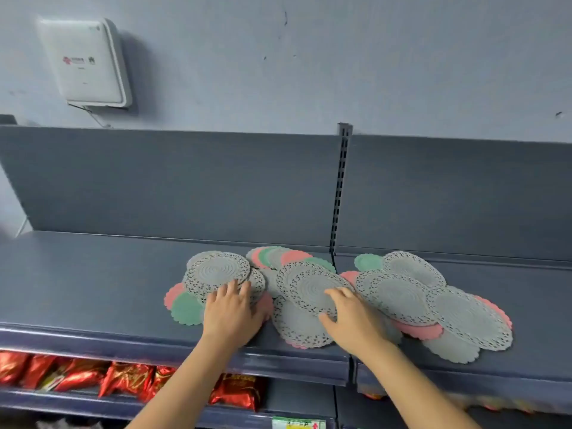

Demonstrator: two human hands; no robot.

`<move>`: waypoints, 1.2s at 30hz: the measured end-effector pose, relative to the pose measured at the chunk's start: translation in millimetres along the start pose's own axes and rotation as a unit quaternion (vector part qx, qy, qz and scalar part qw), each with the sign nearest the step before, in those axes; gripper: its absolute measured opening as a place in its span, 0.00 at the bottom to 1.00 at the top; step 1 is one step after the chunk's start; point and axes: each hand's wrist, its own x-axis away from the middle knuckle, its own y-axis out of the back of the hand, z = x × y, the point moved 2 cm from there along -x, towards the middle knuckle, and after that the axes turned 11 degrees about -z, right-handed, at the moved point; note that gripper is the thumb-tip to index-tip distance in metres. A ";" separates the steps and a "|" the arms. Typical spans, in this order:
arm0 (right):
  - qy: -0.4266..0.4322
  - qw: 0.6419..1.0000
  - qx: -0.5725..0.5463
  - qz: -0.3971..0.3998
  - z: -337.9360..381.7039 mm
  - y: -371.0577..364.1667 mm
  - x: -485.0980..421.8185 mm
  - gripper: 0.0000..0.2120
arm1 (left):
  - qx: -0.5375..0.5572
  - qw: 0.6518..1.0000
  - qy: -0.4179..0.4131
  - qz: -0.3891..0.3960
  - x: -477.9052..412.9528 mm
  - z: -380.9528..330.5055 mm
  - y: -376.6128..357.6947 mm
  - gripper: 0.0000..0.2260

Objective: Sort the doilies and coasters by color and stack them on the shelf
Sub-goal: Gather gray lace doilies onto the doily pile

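My left hand (230, 314) lies flat, fingers spread, on a small pile of grey lace doilies (216, 272) toward the middle of the shelf (77, 289); it presses down and grips nothing. A pink coaster (172, 295) and a green coaster (185, 309) stick out from under that pile on its left, near the shelf's front edge. My right hand (349, 320) is also open, fingertips on the top grey doily (312, 289) of the middle heap, thumb at its near rim; I cannot tell whether the thumb has caught under the edge.

Everything lies flat on the shelf, nothing in any box or tray. The pieces are round, so none points any way, but the whole spread runs long, left to right, along the shelf. Behind the middle heap, by the back wall, pink and green coasters (272, 257) fan out overlapping. Right of the upright post (340, 187) more grey doilies (464, 314) overlap, with a green coaster (368, 262) at the back and a pink one (418, 329) under their front. On the lower shelf sit red packets (123, 379).
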 end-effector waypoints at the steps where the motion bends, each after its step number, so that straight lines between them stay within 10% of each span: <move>1: -0.003 1.000 -0.009 0.000 4.6 -4.9 -3.7 0.24 | -0.003 1.000 0.000 0.000 -3.3 7.7 -2.6 0.30; 14: 0.049 0.995 -0.073 0.057 66.6 -56.3 -84.0 0.22 | 0.035 0.991 0.117 0.052 -61.2 71.7 -25.4 0.44; 21: 0.041 0.985 -0.148 0.079 101.7 -79.3 -124.6 0.26 | 0.114 0.967 0.227 0.019 -98.5 83.0 -22.2 0.28; 27: 0.008 0.994 -0.011 0.111 117.2 -106.8 -151.8 0.38 | 0.220 0.952 0.201 -0.075 -105.6 104.5 -22.8 0.15; 30: -0.013 0.993 -0.005 0.113 130.7 -111.5 -165.2 0.31 | 0.337 0.918 0.204 -0.037 -113.0 119.2 -19.7 0.12; 36: -0.098 0.980 -0.172 0.010 182.6 -99.2 -198.5 0.15 | 0.232 0.968 0.072 -0.066 -126.2 175.0 -5.6 0.10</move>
